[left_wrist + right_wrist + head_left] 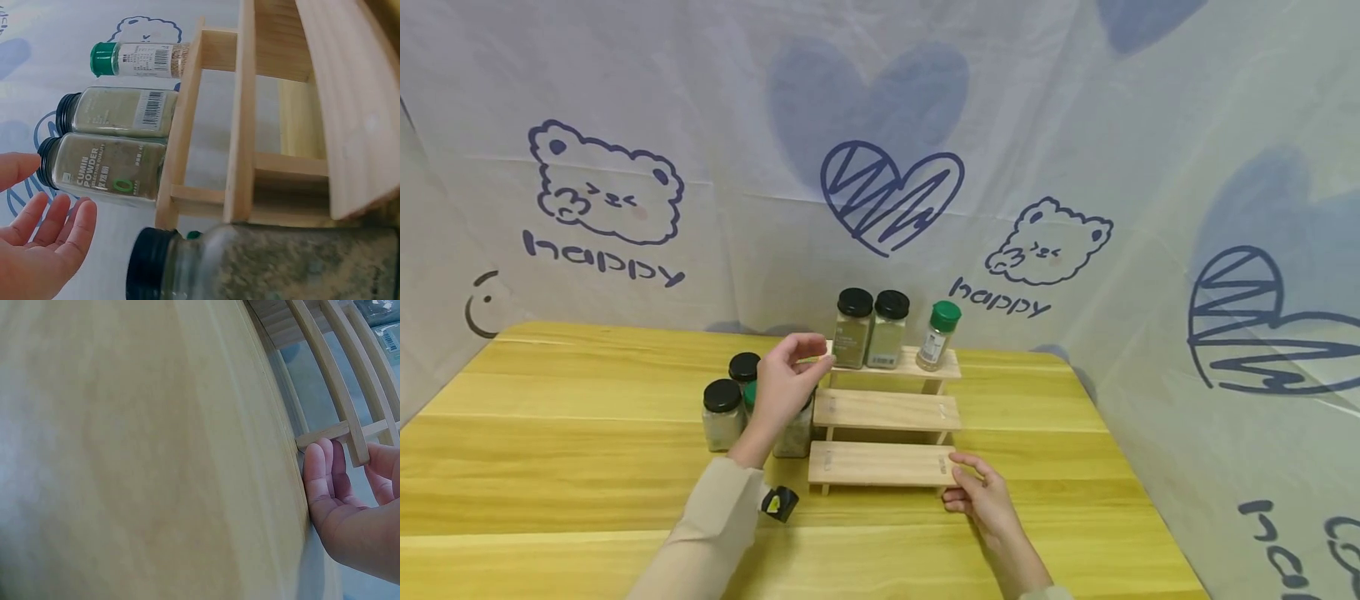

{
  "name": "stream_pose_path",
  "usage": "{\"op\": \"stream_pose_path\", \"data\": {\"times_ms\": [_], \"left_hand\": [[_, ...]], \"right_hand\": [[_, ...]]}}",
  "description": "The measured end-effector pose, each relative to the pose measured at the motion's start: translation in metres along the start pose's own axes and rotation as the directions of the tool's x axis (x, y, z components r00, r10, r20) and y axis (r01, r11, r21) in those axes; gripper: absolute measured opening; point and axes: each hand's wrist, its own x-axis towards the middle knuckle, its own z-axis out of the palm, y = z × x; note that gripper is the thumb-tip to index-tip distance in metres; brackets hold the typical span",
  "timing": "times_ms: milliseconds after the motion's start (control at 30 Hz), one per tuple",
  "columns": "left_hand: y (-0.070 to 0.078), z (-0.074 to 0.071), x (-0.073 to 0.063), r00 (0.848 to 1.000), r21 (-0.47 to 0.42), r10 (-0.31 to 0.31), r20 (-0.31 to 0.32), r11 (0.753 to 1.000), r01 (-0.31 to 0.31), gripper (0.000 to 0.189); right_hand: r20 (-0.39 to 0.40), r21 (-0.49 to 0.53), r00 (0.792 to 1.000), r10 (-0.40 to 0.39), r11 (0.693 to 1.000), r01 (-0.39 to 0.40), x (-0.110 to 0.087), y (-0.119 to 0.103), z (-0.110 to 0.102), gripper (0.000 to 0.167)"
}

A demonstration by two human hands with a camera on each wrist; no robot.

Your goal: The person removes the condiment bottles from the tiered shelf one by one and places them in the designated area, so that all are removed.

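A three-step wooden rack (pixel 886 412) stands on the table. On its top step are a cumin powder jar (pixel 109 167) with a black lid, another black-lidded jar (pixel 887 333) and a slimmer green-capped bottle (pixel 938 336). Beside the cumin powder jar is my left hand (pixel 786 383), its fingers loosely bent and nothing between them; in the left wrist view the thumb is close to the lid, and I cannot tell whether it touches. My right hand (pixel 988 500) pinches the right end of the lowest step, thumb and fingers on either side of the board (pixel 334 381).
Several spice jars stand left of the rack, among them a black-lidded jar (pixel 722 417) and a larger one (pixel 300 262), partly hidden by my left forearm. A small black object (pixel 780 503) lies in front. A printed cloth (pixel 737 167) hangs behind the table (pixel 550 467).
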Motion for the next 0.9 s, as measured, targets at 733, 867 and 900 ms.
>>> {"op": "stream_pose_path", "data": {"times_ms": [733, 867, 900], "left_hand": [[0.004, 0.019, 0.034, 0.996, 0.027, -0.082, 0.039, 0.996, 0.081, 0.049], [0.003, 0.022, 0.038, 0.994, 0.023, -0.103, 0.04, 0.995, 0.102, 0.051], [0.003, 0.022, 0.039, 0.994, 0.022, -0.106, 0.038, 0.994, 0.105, 0.051]], "right_hand": [[0.022, 0.005, 1.0, -0.004, 1.0, 0.004, 0.0, 0.0, -0.002, 0.035], [0.023, 0.008, 1.0, -0.008, 1.0, 0.008, 0.0, 0.0, -0.002, 0.035], [0.023, 0.01, 1.0, -0.009, 1.0, 0.008, 0.0, 0.001, -0.002, 0.035]]}}
